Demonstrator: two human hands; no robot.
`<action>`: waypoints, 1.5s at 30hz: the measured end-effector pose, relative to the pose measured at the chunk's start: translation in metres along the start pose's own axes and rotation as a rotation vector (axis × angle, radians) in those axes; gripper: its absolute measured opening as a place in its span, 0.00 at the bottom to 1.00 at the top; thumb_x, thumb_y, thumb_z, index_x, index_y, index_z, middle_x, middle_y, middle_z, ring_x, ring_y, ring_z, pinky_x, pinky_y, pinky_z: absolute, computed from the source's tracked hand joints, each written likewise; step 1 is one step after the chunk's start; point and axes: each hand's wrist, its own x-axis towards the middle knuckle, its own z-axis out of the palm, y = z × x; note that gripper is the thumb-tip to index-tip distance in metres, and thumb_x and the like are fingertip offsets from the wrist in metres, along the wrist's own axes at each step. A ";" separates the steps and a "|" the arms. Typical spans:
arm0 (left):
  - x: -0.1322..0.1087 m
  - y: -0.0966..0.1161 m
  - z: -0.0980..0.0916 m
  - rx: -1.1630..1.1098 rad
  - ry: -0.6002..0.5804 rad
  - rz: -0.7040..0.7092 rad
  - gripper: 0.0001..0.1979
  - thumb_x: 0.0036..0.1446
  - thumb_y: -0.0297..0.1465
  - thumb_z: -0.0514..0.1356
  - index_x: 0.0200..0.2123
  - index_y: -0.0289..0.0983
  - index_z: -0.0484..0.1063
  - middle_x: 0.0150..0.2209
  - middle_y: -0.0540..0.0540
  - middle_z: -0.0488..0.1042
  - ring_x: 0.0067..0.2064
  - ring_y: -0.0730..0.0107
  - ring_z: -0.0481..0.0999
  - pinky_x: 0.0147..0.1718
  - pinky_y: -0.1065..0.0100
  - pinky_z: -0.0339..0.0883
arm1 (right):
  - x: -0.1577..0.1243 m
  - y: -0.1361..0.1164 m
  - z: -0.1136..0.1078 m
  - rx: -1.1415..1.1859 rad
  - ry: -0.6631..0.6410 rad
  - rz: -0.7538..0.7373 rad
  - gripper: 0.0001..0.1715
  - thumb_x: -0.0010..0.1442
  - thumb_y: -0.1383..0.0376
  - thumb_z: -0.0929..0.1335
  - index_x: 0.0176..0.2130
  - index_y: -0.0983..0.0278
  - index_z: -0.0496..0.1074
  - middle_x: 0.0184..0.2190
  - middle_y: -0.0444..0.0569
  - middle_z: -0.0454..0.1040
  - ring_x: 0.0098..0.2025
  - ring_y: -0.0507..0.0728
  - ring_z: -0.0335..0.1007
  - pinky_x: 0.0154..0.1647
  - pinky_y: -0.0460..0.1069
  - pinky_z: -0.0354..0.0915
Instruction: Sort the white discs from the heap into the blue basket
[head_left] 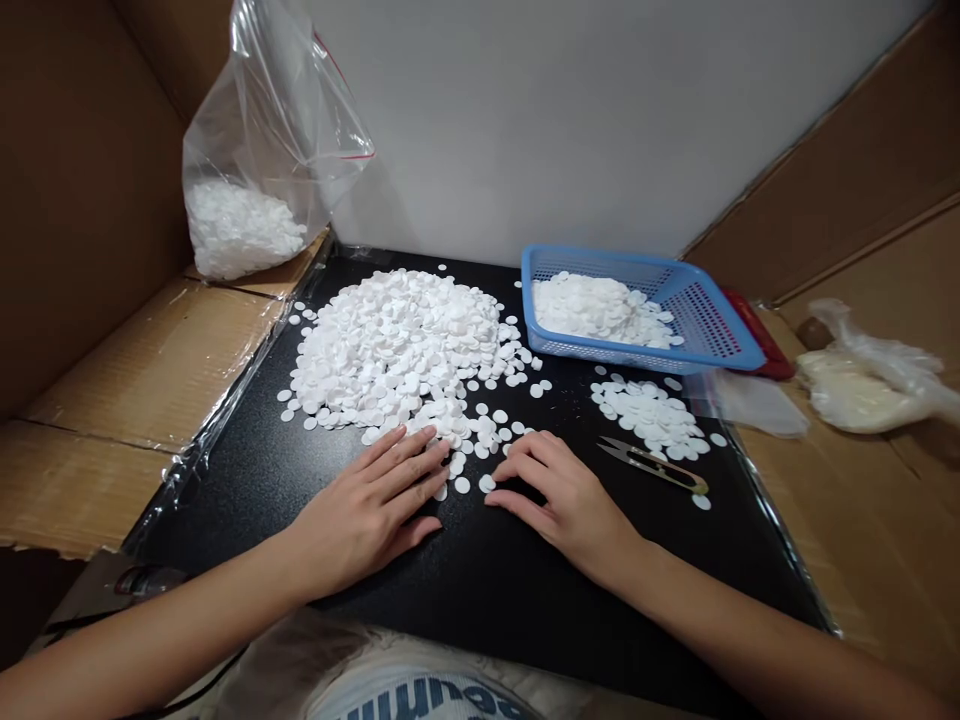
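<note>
Left hand (375,505) lies flat, grip spread, fingertips (429,436) on the disc pile (397,345) edge. Right hand (562,490), grip half curled, touches a loose disc (486,483).

Hands in view: two, one left hand (367,510) and one right hand (559,495). Work surface: one black mat (480,590). The white discs are too many to count. They lie in two heaps, one large pile (397,350) and one small pile (652,415), with loose strays between. One blue basket (709,320) holds more discs, as does one clear bag (285,120). One pair of thread snips (652,465). One crumpled bag (870,380) at the right.
</note>
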 end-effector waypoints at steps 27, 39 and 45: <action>0.003 0.027 0.005 -0.132 0.011 -0.049 0.08 0.69 0.27 0.53 0.42 0.34 0.72 0.34 0.45 0.72 0.36 0.66 0.69 0.34 0.66 0.66 | -0.009 -0.008 -0.009 -0.042 -0.055 -0.112 0.09 0.64 0.71 0.64 0.43 0.63 0.70 0.37 0.53 0.73 0.39 0.59 0.69 0.40 0.55 0.69; 0.003 0.014 0.010 -0.172 0.066 -0.368 0.04 0.65 0.27 0.58 0.35 0.37 0.70 0.34 0.49 0.68 0.37 0.67 0.68 0.36 0.68 0.64 | 0.002 -0.021 0.007 0.202 -0.025 -0.009 0.05 0.67 0.69 0.65 0.42 0.62 0.71 0.35 0.50 0.73 0.39 0.56 0.72 0.40 0.50 0.71; 0.002 0.019 0.007 -0.060 0.081 -0.237 0.10 0.69 0.29 0.53 0.35 0.36 0.71 0.32 0.47 0.69 0.36 0.65 0.66 0.36 0.65 0.61 | 0.011 -0.015 0.009 -0.043 -0.089 -0.221 0.11 0.69 0.68 0.62 0.37 0.65 0.72 0.32 0.50 0.73 0.34 0.56 0.70 0.36 0.49 0.68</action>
